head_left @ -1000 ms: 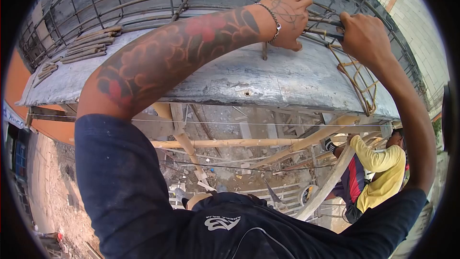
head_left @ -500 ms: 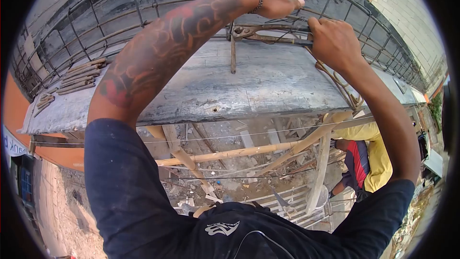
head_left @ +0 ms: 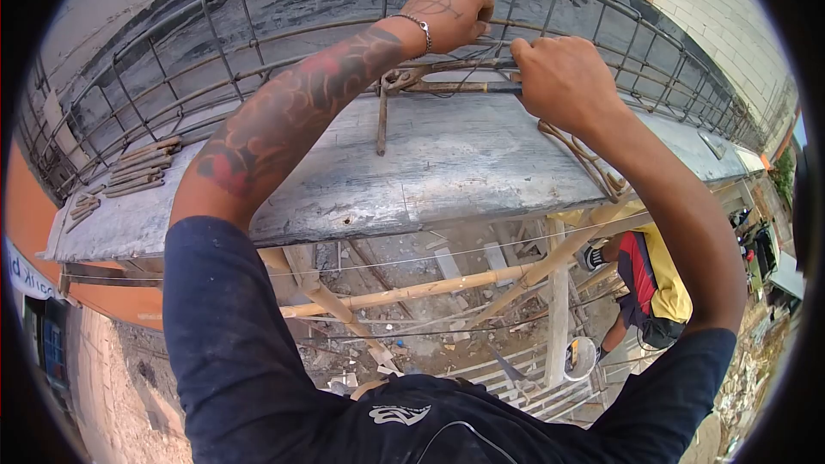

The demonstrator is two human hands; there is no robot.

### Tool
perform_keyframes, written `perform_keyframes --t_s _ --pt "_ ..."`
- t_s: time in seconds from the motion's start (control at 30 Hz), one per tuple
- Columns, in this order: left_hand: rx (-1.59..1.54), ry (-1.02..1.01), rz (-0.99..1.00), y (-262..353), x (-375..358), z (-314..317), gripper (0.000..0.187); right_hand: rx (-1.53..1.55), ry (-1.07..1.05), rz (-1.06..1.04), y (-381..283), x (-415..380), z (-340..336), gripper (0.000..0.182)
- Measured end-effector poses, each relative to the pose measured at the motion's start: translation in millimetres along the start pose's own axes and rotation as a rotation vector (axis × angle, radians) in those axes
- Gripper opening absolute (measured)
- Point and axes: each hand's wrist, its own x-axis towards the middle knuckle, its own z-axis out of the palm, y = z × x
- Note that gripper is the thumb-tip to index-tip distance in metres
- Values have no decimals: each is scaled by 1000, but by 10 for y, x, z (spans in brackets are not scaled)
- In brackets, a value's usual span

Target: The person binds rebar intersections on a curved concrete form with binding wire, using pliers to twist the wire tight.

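My right hand (head_left: 567, 77) is closed around the dark-gripped handles of long-handled pincers (head_left: 438, 86). Their rusty head points left, just above a short metal rod (head_left: 382, 125) on the board. Above the pincers, my left hand (head_left: 451, 13) is curled over the rebar cage (head_left: 301, 30), its fingers bent inward. Thin dark tie wire (head_left: 467, 77) shows below those fingers and near the pincers. Whether the left fingertips pinch a wire end is hidden. A bracelet sits on the left wrist.
The weathered formwork board (head_left: 344, 180) runs across in front of me. Several short rods (head_left: 142, 163) lie at its left, and bent rusty bars (head_left: 589, 155) hang over its right edge. Below are bamboo poles (head_left: 430, 283), rubble, a bucket (head_left: 582, 359) and a person in yellow (head_left: 666, 279).
The view has shifted, moving the board left and down in it. My left thumb and fingers have curled in from their extended pose. The right hand keeps hold of the pincers.
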Motion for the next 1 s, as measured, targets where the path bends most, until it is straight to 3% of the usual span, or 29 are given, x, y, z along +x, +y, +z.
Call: perform_keyframes --t_s 0.03,0.1,0.2,0.27,0.37,0.5,0.73,0.8,0.9,0.93,1.0 --pt "74 128 145 19 -83 -58 24 14 0 -2 1 -4 23 15" --pt "-103 5 161 -28 -138 -98 22 18 -4 2 6 5 31 15" --pt "135 70 204 -80 -280 -44 21 18 -13 3 -10 -4 12 15" --pt "275 308 300 -124 -381 -50 26 16 -13 9 -24 -18 -2 15" --pt "318 274 202 -154 -592 -97 32 21 -22 28 -14 -3 -11 15" --pt "516 365 359 -279 -717 -9 37 32 -22 22 -8 1 1 15" --pt "497 143 259 -128 -646 -63 40 33 -22 41 -19 12 0 14" --pt "305 -208 -44 1 -489 -203 31 18 -28 33 -6 34 -13 14" --pt "156 -312 -54 52 -282 -232 30 3 -40 8 -5 43 -37 13" --pt "245 -148 87 38 -318 -108 31 -3 -39 -5 4 51 -50 13" --pt "168 -94 42 48 -325 -31 31 2 -43 16 -9 41 -35 12"
